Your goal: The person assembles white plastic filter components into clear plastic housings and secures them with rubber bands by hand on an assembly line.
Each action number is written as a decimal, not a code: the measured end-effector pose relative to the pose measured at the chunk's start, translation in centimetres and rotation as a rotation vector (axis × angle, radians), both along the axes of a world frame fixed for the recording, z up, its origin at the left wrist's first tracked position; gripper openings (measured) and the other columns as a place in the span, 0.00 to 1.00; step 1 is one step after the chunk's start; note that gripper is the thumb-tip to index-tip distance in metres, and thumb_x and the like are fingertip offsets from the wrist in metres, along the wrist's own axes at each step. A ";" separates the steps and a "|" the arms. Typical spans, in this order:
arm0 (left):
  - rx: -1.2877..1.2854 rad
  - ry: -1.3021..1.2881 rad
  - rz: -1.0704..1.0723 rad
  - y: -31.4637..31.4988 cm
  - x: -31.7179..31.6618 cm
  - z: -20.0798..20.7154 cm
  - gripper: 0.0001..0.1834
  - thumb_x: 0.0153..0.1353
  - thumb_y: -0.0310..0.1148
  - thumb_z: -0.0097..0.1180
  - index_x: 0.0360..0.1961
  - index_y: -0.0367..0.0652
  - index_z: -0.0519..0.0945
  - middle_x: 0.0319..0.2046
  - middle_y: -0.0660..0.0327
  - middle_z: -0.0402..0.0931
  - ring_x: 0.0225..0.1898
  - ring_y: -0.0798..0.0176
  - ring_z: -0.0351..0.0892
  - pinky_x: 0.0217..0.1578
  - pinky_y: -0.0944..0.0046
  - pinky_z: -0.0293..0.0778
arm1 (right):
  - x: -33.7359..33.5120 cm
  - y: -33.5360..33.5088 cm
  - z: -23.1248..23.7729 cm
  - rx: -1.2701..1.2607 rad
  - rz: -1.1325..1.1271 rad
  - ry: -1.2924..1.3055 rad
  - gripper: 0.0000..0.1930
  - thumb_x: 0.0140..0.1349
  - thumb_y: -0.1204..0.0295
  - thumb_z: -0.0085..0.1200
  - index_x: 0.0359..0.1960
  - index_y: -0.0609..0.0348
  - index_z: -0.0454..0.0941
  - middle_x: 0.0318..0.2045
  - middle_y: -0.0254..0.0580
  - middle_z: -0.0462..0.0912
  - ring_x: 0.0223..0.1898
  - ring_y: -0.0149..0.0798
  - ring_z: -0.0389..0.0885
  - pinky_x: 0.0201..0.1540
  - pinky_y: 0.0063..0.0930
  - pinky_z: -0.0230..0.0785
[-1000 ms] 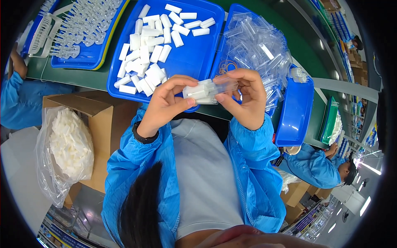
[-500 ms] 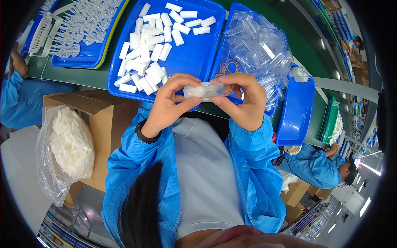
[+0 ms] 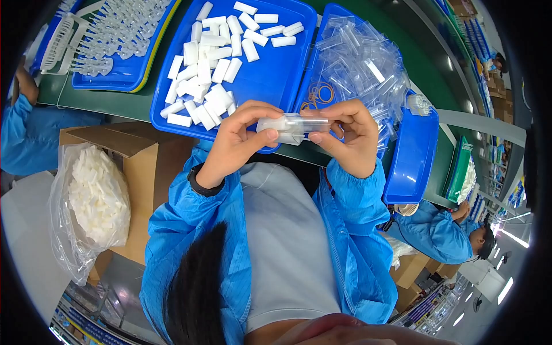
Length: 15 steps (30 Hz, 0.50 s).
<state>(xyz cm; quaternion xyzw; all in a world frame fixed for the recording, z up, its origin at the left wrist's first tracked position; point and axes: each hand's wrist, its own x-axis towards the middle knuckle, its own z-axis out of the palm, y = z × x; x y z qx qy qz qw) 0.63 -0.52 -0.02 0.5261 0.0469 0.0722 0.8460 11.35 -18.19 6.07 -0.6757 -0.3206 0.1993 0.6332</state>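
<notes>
Above the near edge of the bench, my left hand (image 3: 237,137) pinches a white, rounded piece (image 3: 271,124) between thumb and fingers. A clear plastic sleeve (image 3: 309,125) extends to the right from that piece, and its left part appears to overlap it. The fingers and thumb of my right hand (image 3: 353,138) are closed on the sleeve's right end. How far the piece sits inside the sleeve is hard to make out. Just beyond my hands lies a blue tray (image 3: 267,66) with several white blocks (image 3: 215,100), mostly heaped at its left side.
Clear sleeves (image 3: 356,63) fill another blue tray, with rubber bands (image 3: 319,93) near its close corner. A blue bin (image 3: 411,155) stands right of it. White bristled parts (image 3: 123,31) lie far left. A cardboard box (image 3: 138,178) and bagged white pieces (image 3: 98,195) are left; co-workers sit at both sides.
My right hand has shifted slightly right, and more of the clear sleeve shows between my hands. The left hand keeps its pinch almost in place.
</notes>
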 end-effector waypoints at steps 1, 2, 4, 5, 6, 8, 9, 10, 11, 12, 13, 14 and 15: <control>-0.001 0.001 -0.001 0.0 0.1 0.0 0.14 0.57 0.20 0.58 0.45 0.35 0.77 0.46 0.55 0.70 0.47 0.61 0.74 0.38 0.69 0.82 | 0.1 -0.2 -0.4 0.018 -0.004 0.072 0.17 0.49 0.83 0.65 0.39 0.60 0.73 0.41 0.46 0.84 0.27 0.21 0.74 0.27 0.13 0.59; 0.013 -0.014 -0.004 0.0 0.1 -0.1 0.14 0.57 0.20 0.58 0.46 0.35 0.77 0.46 0.55 0.70 0.47 0.62 0.74 0.38 0.69 0.82 | 0.1 -0.3 -0.7 0.036 -0.008 0.145 0.16 0.49 0.84 0.64 0.38 0.59 0.72 0.41 0.48 0.84 0.27 0.21 0.74 0.27 0.13 0.60; 0.028 -0.028 -0.004 0.0 0.1 -0.2 0.14 0.57 0.20 0.58 0.46 0.36 0.77 0.45 0.55 0.70 0.47 0.62 0.74 0.38 0.69 0.82 | -0.1 -0.2 -1.0 0.051 -0.016 0.170 0.16 0.50 0.84 0.63 0.38 0.59 0.71 0.41 0.49 0.83 0.27 0.22 0.75 0.28 0.13 0.61; 0.042 -0.036 0.002 0.0 0.1 -0.2 0.14 0.57 0.20 0.58 0.46 0.36 0.77 0.45 0.55 0.70 0.46 0.62 0.75 0.38 0.69 0.83 | -0.2 -0.2 -1.1 0.067 -0.023 0.194 0.16 0.50 0.85 0.63 0.38 0.59 0.71 0.41 0.50 0.83 0.28 0.22 0.75 0.29 0.13 0.61; 0.056 -0.045 0.007 0.0 0.1 -0.3 0.14 0.57 0.21 0.58 0.46 0.36 0.77 0.45 0.55 0.70 0.46 0.62 0.75 0.37 0.69 0.83 | -0.2 -0.2 -1.2 0.068 -0.020 0.195 0.16 0.50 0.85 0.63 0.38 0.59 0.71 0.41 0.50 0.83 0.28 0.22 0.75 0.29 0.13 0.61; 0.038 -0.048 0.012 -0.1 0.2 -0.4 0.13 0.57 0.21 0.58 0.45 0.36 0.77 0.45 0.56 0.70 0.46 0.62 0.75 0.37 0.69 0.83 | -0.4 -0.2 -1.3 0.073 -0.029 0.198 0.17 0.50 0.85 0.63 0.38 0.59 0.70 0.41 0.53 0.83 0.29 0.24 0.77 0.32 0.15 0.66; 0.021 -0.053 0.018 -0.1 0.2 -0.4 0.13 0.57 0.22 0.58 0.45 0.36 0.77 0.45 0.56 0.70 0.46 0.62 0.75 0.36 0.70 0.83 | -0.6 -0.1 -1.3 0.072 -0.031 0.199 0.17 0.50 0.85 0.63 0.38 0.59 0.70 0.41 0.53 0.83 0.29 0.24 0.77 0.32 0.15 0.66; 0.021 -0.052 0.018 -0.2 0.2 -0.4 0.13 0.57 0.22 0.58 0.45 0.36 0.77 0.45 0.56 0.70 0.46 0.62 0.75 0.36 0.70 0.83 | -0.8 0.0 -1.3 0.100 -0.050 0.223 0.17 0.50 0.86 0.62 0.38 0.59 0.70 0.40 0.55 0.83 0.30 0.25 0.78 0.34 0.17 0.69; 0.015 -0.049 0.025 -0.2 0.2 -0.3 0.11 0.58 0.22 0.58 0.43 0.36 0.77 0.44 0.56 0.70 0.45 0.62 0.75 0.36 0.70 0.83 | -0.9 0.1 -1.3 0.127 -0.069 0.248 0.17 0.50 0.86 0.62 0.38 0.59 0.69 0.40 0.56 0.82 0.31 0.25 0.79 0.36 0.19 0.71; 0.010 -0.046 0.032 -0.2 0.2 -0.2 0.10 0.58 0.22 0.59 0.42 0.36 0.77 0.44 0.56 0.70 0.45 0.63 0.75 0.35 0.70 0.82 | -1.0 0.0 -1.4 0.127 -0.070 0.249 0.17 0.50 0.86 0.62 0.38 0.59 0.69 0.40 0.56 0.82 0.31 0.25 0.79 0.36 0.19 0.71; 0.009 -0.044 0.032 -0.2 0.2 -0.2 0.10 0.58 0.22 0.59 0.42 0.36 0.77 0.44 0.56 0.70 0.45 0.63 0.75 0.35 0.70 0.82 | -1.1 0.0 -1.5 0.140 -0.066 0.259 0.17 0.50 0.86 0.62 0.38 0.59 0.69 0.40 0.57 0.82 0.30 0.25 0.79 0.36 0.20 0.72; 0.055 -0.067 0.045 -0.2 0.2 -0.2 0.09 0.58 0.23 0.58 0.41 0.36 0.77 0.44 0.56 0.70 0.44 0.63 0.75 0.35 0.71 0.82 | -1.1 -0.1 -1.5 0.154 -0.062 0.269 0.17 0.50 0.86 0.62 0.38 0.59 0.69 0.40 0.58 0.82 0.30 0.25 0.80 0.37 0.20 0.73; 0.100 -0.089 0.057 -0.1 0.2 -0.2 0.08 0.58 0.23 0.58 0.40 0.36 0.77 0.43 0.56 0.70 0.44 0.63 0.75 0.34 0.71 0.82 | -1.1 0.0 -1.5 0.153 -0.061 0.270 0.17 0.50 0.86 0.62 0.38 0.59 0.69 0.40 0.58 0.82 0.30 0.25 0.80 0.37 0.20 0.73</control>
